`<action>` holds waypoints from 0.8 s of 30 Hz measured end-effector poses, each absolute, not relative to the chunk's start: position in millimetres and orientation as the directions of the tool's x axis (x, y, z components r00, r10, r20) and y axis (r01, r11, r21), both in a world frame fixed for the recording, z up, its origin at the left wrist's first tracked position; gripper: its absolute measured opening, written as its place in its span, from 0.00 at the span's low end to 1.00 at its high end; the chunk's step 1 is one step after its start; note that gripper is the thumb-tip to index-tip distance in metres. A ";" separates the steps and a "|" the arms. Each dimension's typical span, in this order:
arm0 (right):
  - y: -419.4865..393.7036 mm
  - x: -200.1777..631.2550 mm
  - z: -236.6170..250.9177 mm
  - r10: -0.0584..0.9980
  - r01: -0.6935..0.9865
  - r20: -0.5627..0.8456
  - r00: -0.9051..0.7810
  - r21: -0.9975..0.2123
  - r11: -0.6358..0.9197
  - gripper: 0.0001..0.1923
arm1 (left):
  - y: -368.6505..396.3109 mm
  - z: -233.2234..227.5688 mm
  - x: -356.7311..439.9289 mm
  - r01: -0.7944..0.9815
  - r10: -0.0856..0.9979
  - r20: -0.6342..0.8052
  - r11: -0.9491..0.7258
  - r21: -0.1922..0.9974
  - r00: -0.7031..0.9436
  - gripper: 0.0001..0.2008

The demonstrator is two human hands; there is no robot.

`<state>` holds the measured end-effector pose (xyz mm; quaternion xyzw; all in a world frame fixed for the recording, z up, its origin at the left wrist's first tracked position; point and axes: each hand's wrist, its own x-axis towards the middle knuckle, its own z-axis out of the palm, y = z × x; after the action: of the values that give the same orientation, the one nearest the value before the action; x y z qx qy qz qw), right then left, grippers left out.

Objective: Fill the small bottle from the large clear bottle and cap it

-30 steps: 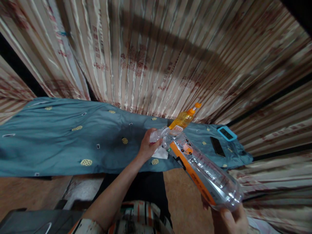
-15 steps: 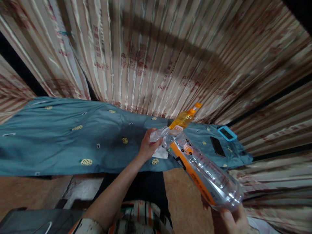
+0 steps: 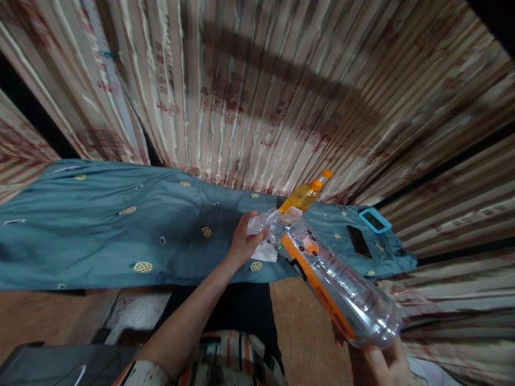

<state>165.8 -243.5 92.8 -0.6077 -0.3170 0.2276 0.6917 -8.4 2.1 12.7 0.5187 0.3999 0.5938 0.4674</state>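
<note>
A large clear plastic bottle [image 3: 354,284] with an orange and grey label lies slantwise across my view, tilted with its neck up and to the left. My left hand [image 3: 246,242] is closed around the neck end. Around the base at lower right, my right hand [image 3: 384,362] grips it, the thumb showing and some fingers hidden behind the bottle. Just below my left hand is a white piece that looks like paper [image 3: 266,252], partly covered. Beyond the bottle's neck stands a smaller bottle of orange-yellow liquid [image 3: 301,197] with an orange pump top.
A blue-green cloth with pineapple prints [image 3: 173,214] covers the long table. On its right part lie a dark phone [image 3: 359,241] and a light-blue-framed device [image 3: 374,220]. Pleated curtains [image 3: 241,96] hang behind and at the right. A grey seat-like surface [image 3: 60,364] is at lower left.
</note>
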 end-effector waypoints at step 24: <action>-243.5 164.1 93.9 0.707 0.077 0.172 0.686 -0.983 0.164 0.39 | 1.8 14.6 -9.7 -0.141 0.968 0.249 -0.251 0.958 -0.032 0.23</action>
<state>164.1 -243.5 93.9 -0.6051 -0.3240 0.2278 0.6906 -9.7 1.8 14.6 0.5182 0.3990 0.5973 0.4642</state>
